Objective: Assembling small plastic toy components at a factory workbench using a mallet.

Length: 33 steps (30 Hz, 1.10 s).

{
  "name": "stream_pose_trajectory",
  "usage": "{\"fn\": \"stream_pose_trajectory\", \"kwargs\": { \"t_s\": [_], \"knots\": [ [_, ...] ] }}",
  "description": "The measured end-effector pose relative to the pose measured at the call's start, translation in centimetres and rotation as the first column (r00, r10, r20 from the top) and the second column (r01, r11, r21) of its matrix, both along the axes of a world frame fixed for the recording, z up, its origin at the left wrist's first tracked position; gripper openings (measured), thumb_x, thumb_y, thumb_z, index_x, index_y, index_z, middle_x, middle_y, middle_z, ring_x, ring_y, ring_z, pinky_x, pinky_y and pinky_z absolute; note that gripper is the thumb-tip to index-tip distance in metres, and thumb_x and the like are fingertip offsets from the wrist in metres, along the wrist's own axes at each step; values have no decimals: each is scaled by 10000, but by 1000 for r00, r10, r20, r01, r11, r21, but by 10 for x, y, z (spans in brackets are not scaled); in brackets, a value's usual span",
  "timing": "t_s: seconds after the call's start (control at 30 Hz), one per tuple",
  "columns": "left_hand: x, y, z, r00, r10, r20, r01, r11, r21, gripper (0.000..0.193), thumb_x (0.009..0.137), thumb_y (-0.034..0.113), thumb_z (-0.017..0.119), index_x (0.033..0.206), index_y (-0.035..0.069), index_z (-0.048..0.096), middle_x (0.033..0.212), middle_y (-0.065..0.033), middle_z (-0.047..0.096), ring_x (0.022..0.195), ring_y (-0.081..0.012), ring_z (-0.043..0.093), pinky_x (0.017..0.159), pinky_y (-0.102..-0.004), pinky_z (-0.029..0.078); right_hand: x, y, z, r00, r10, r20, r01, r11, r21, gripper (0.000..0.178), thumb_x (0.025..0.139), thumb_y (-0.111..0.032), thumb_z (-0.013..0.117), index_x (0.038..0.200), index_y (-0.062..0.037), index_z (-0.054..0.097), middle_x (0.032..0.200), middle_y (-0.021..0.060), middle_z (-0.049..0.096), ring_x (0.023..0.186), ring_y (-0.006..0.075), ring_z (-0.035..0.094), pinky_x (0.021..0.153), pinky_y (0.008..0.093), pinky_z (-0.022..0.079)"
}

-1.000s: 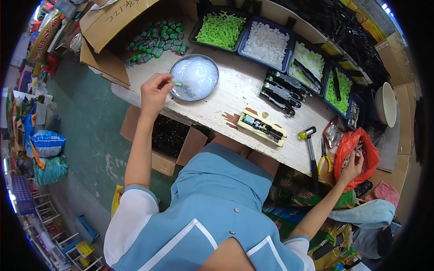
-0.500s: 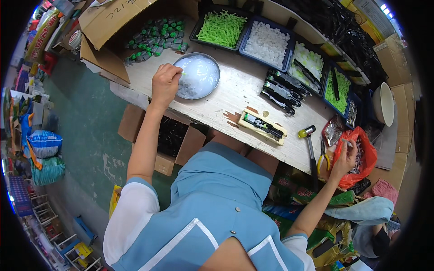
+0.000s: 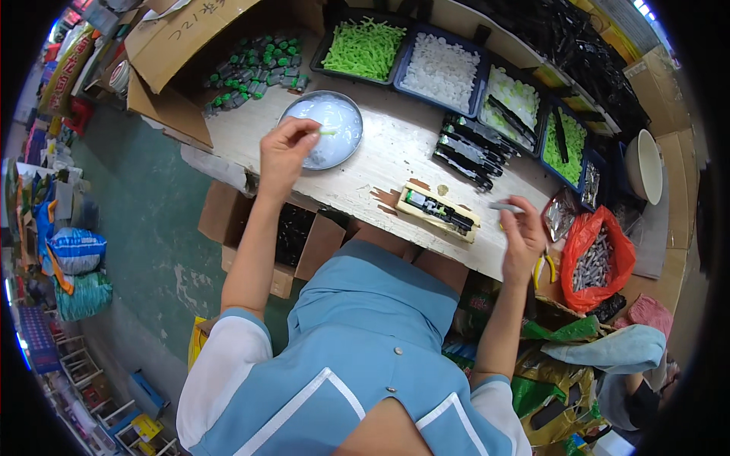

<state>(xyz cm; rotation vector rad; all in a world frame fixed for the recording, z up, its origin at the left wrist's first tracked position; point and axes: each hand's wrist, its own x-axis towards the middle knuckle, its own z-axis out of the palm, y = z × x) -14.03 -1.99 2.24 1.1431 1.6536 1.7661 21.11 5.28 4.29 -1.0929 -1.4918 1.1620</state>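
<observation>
My left hand (image 3: 285,158) is closed in a pinch over the near edge of a round metal dish (image 3: 360,143) of whitish, grease-like stuff. A small light-green plastic piece (image 3: 328,132) sticks out from its fingertips above the dish. My right hand (image 3: 523,239) pinches a small grey cylinder (image 3: 502,206) above the table's right part. Between the hands lies a cream-coloured holder (image 3: 468,235) at the table's front edge, with a black assembly (image 3: 441,210) in it that has green and silvery parts. The right hand mostly hides the hammer.
Trays of green pieces (image 3: 363,49) and white pieces (image 3: 441,67) line the back. Black-cased assemblies (image 3: 475,152) lie stacked in front. Green-and-grey parts (image 3: 258,68) sit by a cardboard box (image 3: 179,45). A red bag (image 3: 625,262) of grey cylinders and yellow-handled pliers (image 3: 538,270) stand right.
My right hand has moved left from the red bag toward the holder, carrying the grey cylinder. The left hand has shifted slightly right over the dish, its green piece now plainer to see.
</observation>
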Motion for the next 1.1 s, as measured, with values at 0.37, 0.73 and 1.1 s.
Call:
{"fn": "stream_pose_trajectory", "kwargs": {
  "t_s": [0.37,0.73,1.1],
  "knots": [
    [95,6,12,756,-385,530,448,894,11,134,799,33,640,925,-14,639,735,-34,621,627,-63,546,555,-191,443,-57,-18,10,960,247,131,-263,958,116,238,751,-38,671,974,-3,597,875,76,586,702,133,558,637,242,459],
    [114,5,9,708,-416,571,497,868,17,137,805,16,625,940,-9,633,812,-56,633,650,-66,547,535,-186,446,-50,-23,4,980,151,-129,-154,988,-15,197,719,-56,704,900,-27,633,862,57,606,736,140,544,660,252,430],
    [119,6,14,680,-395,618,499,867,6,153,799,38,641,937,-27,626,737,-54,606,634,-95,554,538,-214,450,-51,-20,0,958,114,264,-213,896,388,173,688,-72,721,847,-77,651,761,3,623,734,150,529,718,277,336]
  ]
}}
